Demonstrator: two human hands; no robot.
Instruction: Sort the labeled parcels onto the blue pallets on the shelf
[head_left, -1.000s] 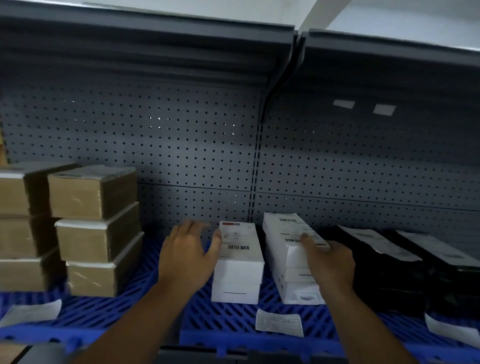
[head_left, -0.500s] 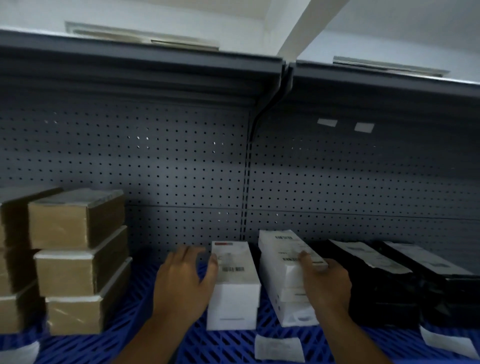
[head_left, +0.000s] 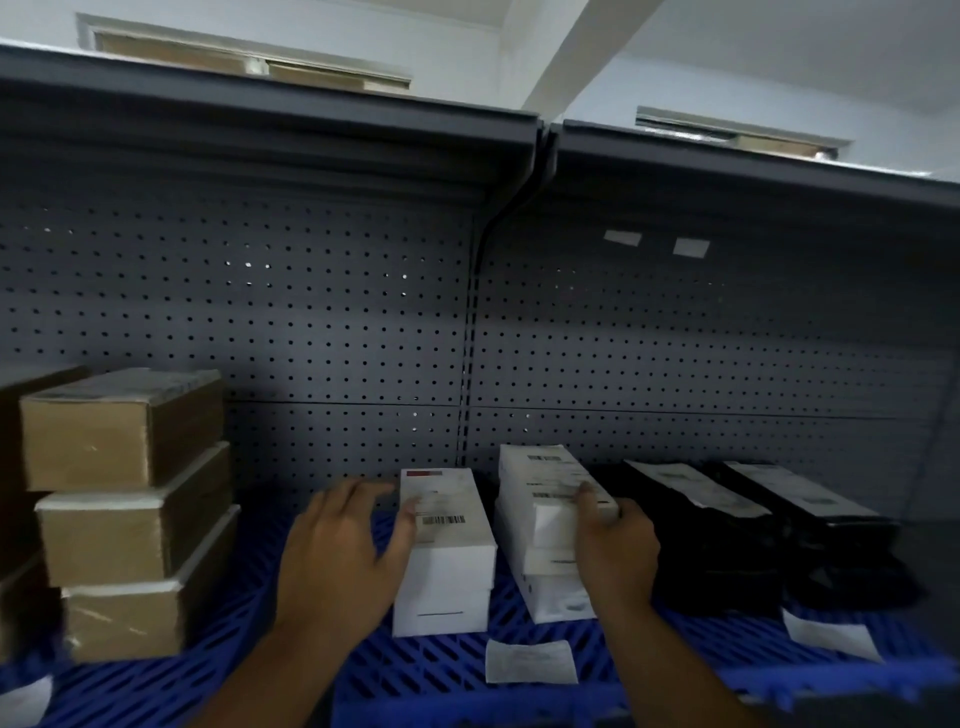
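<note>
On the blue pallet (head_left: 426, 670), free deck shows between the brown boxes (head_left: 124, 509) and my left hand (head_left: 343, 551), and along the front edge, where a paper slip (head_left: 530, 660) lies. The pegboard back (head_left: 311, 322) closes the rear. Left white parcel (head_left: 447, 525) stands just right of my left hand: fingers straight along its left side, thumb resting on its label. Right white parcel (head_left: 550, 483) tops a white stack, with the black parcels (head_left: 696, 519) tight against its right. My right hand (head_left: 618, 551) grips it, thumb on top, fingers curled over the right edge.
</note>
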